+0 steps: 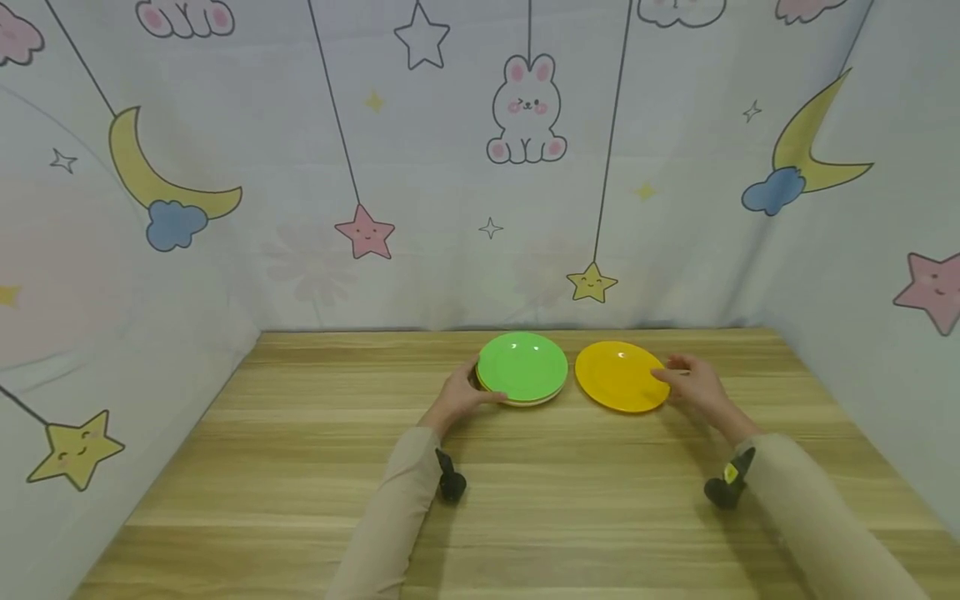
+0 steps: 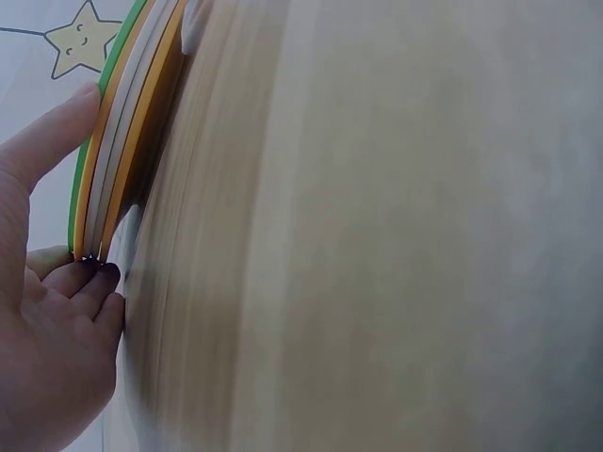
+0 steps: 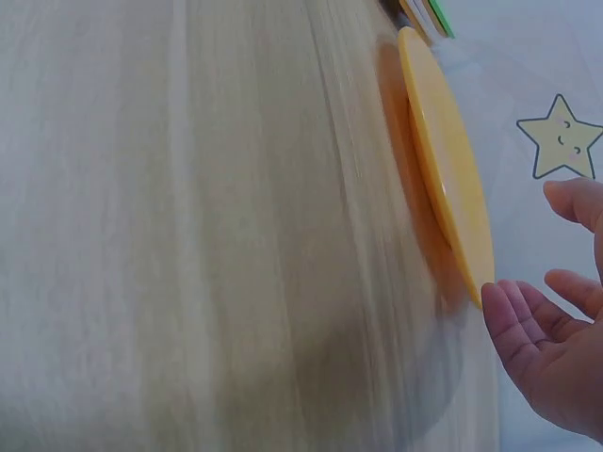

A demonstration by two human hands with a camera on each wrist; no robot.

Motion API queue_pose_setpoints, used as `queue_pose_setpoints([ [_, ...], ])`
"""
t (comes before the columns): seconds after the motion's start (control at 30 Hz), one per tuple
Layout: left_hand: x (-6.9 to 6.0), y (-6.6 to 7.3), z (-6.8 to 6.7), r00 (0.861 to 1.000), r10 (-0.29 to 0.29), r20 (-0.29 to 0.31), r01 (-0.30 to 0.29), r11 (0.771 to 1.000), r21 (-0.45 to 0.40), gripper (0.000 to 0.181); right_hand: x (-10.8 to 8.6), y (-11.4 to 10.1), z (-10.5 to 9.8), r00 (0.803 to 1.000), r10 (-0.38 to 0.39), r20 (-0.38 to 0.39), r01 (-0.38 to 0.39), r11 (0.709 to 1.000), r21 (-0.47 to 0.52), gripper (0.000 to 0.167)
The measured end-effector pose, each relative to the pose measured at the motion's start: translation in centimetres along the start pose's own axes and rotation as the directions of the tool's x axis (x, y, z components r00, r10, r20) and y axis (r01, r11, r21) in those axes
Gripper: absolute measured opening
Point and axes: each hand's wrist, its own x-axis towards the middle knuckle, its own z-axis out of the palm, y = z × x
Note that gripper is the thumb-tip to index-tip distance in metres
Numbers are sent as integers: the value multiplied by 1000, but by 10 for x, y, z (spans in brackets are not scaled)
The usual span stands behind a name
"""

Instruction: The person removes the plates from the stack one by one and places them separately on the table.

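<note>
A stack of plates (image 1: 522,367) sits toward the back of the table, a green one on top. In the left wrist view, white and orange rims (image 2: 113,160) show beneath the green one. My left hand (image 1: 459,393) holds the stack at its left side, thumb on the green rim and the other fingers at the plates' edge. Right of the stack lies a single orange plate (image 1: 618,377). My right hand (image 1: 697,387) is at that plate's right edge. In the right wrist view its fingertips (image 3: 499,297) meet the rim, and the thumb stands apart from the plate.
The wood-grain table (image 1: 480,517) runs back to a pale cloth backdrop (image 1: 435,167) printed with stars, moons and a rabbit. Cloth also hangs along both sides. A dark wrist device (image 1: 450,483) is strapped at the left sleeve, another wrist device (image 1: 727,483) at the right.
</note>
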Motion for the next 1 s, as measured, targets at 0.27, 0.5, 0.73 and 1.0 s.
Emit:
queue_pose_setpoints([
  [0.27, 1, -3, 2, 1000, 9, 5, -9, 1000, 2, 96, 7, -7, 11, 998, -22, 57, 24, 999, -25, 71],
  [0.5, 0, -1, 1, 1000, 10, 6, -10, 1000, 2, 95, 14, -18, 26, 994, -19, 112, 24, 999, -43, 75],
  [0.73, -1, -1, 1, 1000, 5, 15, -5, 1000, 7, 95, 16, -31, 38, 988, -47, 147, 54, 998, -39, 75],
  [1.0, -1, 0, -2, 1000, 6, 5, -6, 1000, 19, 94, 23, -43, 57, 983, -66, 170, 66, 998, 4, 72],
])
